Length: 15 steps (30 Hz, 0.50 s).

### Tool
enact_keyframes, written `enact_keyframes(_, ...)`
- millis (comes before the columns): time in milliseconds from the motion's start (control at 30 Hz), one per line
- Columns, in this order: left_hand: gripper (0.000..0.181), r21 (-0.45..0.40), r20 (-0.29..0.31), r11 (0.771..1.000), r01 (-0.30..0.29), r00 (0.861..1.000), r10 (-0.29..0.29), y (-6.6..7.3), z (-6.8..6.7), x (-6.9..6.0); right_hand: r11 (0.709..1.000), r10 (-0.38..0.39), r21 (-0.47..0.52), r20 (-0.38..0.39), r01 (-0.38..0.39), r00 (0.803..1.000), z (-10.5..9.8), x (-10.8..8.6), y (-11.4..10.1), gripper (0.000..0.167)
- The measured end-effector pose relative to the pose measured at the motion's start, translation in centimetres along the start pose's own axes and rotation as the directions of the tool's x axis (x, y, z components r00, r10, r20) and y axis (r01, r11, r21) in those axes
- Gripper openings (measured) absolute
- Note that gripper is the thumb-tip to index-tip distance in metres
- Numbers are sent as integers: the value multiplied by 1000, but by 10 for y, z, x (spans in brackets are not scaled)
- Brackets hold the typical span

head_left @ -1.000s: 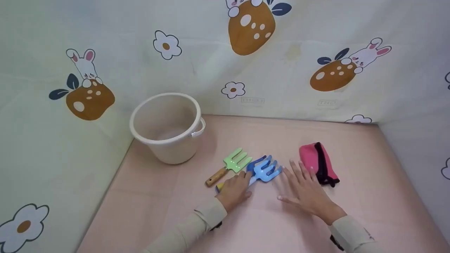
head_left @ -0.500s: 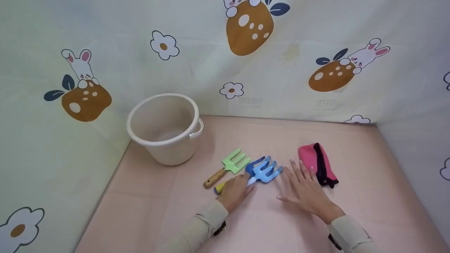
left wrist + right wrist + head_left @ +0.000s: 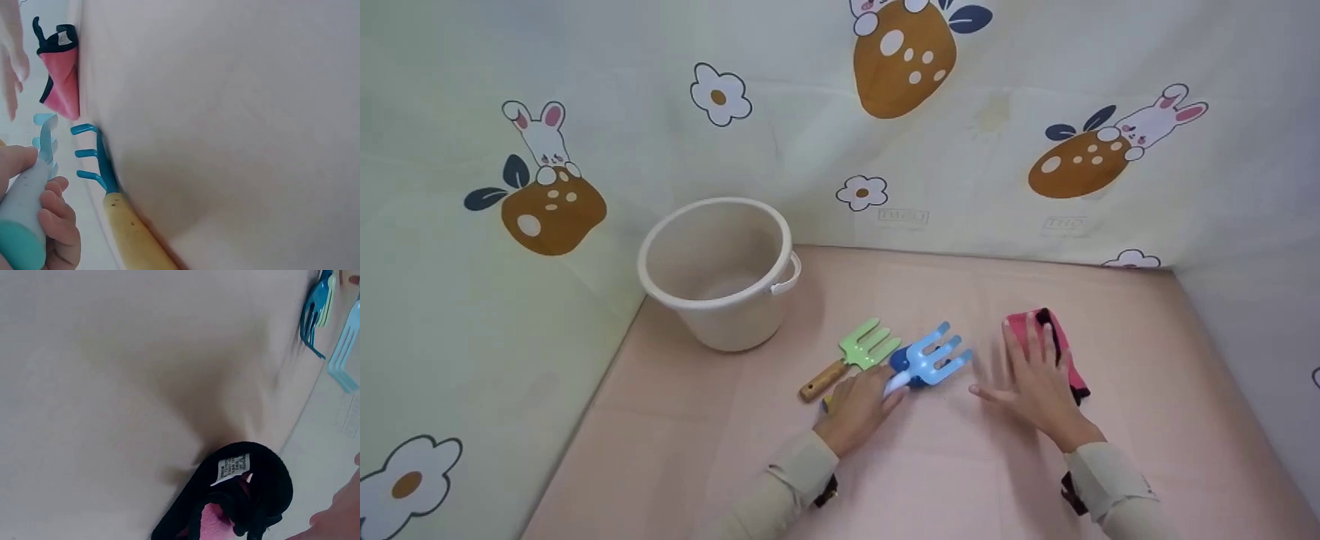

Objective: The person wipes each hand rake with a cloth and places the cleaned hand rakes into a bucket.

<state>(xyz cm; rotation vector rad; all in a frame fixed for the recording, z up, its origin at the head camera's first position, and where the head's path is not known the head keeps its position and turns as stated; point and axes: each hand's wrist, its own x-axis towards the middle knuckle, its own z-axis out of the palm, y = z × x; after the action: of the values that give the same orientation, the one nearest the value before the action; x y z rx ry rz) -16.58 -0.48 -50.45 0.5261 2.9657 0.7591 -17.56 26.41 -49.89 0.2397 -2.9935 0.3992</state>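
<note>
The left hand [image 3: 855,409] grips the pale handle of a light blue hand fork [image 3: 934,365], its fingers curled round it in the left wrist view. The fork is raised over a dark blue fork [image 3: 106,169] with a yellow handle, which lies on the surface. Just left of these lies a green fork [image 3: 862,351] with a wooden handle. The right hand [image 3: 1042,382], fingers straight and spread, is over a pink cloth item [image 3: 216,523] with black trim; whether it touches the cloth I cannot tell. A white label shows inside the item's black edge.
A cream bucket [image 3: 735,322] with a side handle stands at the back left, behind the green fork. Patterned sheeting [image 3: 795,150] with rabbits and flowers rises at the back and both sides of the pinkish surface [image 3: 697,450].
The light blue fork has lifted and shifted slightly right in the left hand. The right hand has moved right, from beside the pink item to over it.
</note>
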Motion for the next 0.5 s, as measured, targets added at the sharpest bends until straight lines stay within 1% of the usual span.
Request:
enact_keyframes(67,32,2,-12,1000,-4,1000,4,0,-3,-2,998,53,29,-16,-53,998,1,6,4,108)
enact_keyframes(133,32,-9,-9,1000,0,1000,0,0,-6,-5,992,114,63,-22,-113,993,1,11,8,109)
enact_keyframes(233,31,-32,6,999,-2,1000,2,-1,-10,-11,973,212,99,-23,-209,977,2,19,15,111)
enact_keyframes(300,32,-54,19,999,-7,1000,8,-2,-13,-15,956,278,104,-23,-274,960,3,24,19,111)
enact_keyframes(367,33,-67,29,998,-17,999,19,-2,-16,-19,936,342,101,-24,-338,940,4,28,23,112)
enact_keyframes(500,32,-67,23,997,-32,999,34,-3,-22,-25,889,449,110,-10,-445,894,8,36,31,110)
